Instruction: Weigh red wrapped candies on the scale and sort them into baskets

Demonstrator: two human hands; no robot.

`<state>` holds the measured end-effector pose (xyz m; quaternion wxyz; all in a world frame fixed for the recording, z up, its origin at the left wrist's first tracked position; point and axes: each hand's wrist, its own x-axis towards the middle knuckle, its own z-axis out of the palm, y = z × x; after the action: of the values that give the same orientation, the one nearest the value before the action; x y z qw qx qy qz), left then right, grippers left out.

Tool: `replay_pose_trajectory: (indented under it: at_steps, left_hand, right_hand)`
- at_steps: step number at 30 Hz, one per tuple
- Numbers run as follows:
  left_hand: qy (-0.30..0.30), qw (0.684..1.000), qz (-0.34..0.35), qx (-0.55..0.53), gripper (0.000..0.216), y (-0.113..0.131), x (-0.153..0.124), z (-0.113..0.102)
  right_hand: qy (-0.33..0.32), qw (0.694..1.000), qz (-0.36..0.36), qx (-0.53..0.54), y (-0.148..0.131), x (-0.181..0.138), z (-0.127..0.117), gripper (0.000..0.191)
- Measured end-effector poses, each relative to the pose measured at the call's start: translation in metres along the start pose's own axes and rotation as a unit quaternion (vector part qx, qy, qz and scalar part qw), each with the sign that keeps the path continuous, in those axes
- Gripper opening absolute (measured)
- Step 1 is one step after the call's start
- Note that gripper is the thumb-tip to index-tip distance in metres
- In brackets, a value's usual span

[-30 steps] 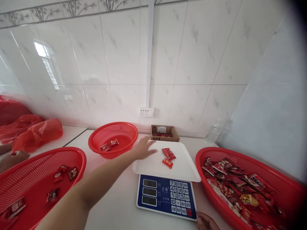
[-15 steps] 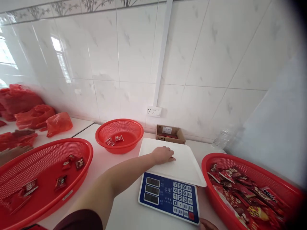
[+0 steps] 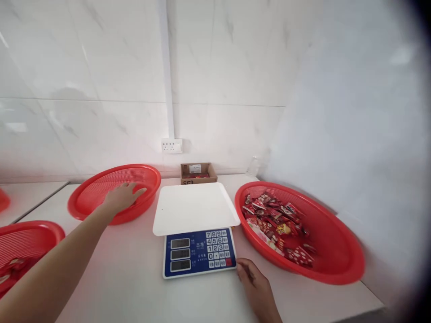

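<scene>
My left hand (image 3: 121, 197) reaches over the round red plastic basket (image 3: 153, 176) at the back left, thumb apart from the fingers. It is open, and whatever lies beneath it is hidden. A digital scale (image 3: 200, 253) with a blue keypad panel stands in the middle, and its white tray (image 3: 195, 208) has nothing on it. At the scale's front right corner my right hand (image 3: 254, 285) has its fingers curled and closed against the edge. Red-wrapped snack packets (image 3: 276, 220) lie heaped in a large red basket (image 3: 336, 269) on the right.
Another red basket (image 3: 50, 231) with packets is cut off at the left. Behind the scale sits a small cardboard box (image 3: 198, 179) below a wall socket (image 3: 171, 146). A clear plastic object (image 3: 255, 166) stands by the back wall.
My left hand has left the scale's tray and moved left to the back basket. The view has turned right, bringing more of my right hand into sight, still at the scale's corner.
</scene>
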<state>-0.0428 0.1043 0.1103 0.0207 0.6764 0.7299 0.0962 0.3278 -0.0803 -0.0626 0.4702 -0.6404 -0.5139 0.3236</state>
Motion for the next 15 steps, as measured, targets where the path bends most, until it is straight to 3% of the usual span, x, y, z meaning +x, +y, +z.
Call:
replay_pose_trajectory:
  at_steps: [2,4,6,9,12,15]
  left_hand:
    - [0.029,0.998,0.039,-0.035,0.049,0.008,-0.016,0.005]
    - [0.110,0.985,0.071,-0.117,0.042,0.022,-0.042,0.014]
    - [0.186,0.958,0.076,-0.206,0.036,0.035,-0.071,0.027]
    - [0.215,0.929,0.051,-0.295,0.031,0.049,-0.107,0.058]
    - [0.246,0.903,0.035,-0.350,0.030,0.053,-0.124,0.090]
    - [0.275,0.877,0.039,-0.393,0.029,0.048,-0.128,0.110]
  right_hand:
    - [0.008,1.000,-0.010,-0.010,-0.003,-0.003,0.002,0.035]
    - [0.012,1.000,-0.020,-0.016,-0.008,-0.008,0.000,0.034]
    - [0.010,0.999,-0.037,-0.026,-0.020,-0.013,-0.006,0.033]
    - [0.018,0.995,-0.087,-0.054,-0.053,-0.010,-0.031,0.034]
    - [0.044,0.988,-0.119,-0.087,-0.093,0.025,-0.067,0.033]
    - [0.078,0.982,-0.117,-0.124,-0.117,0.102,-0.094,0.034]
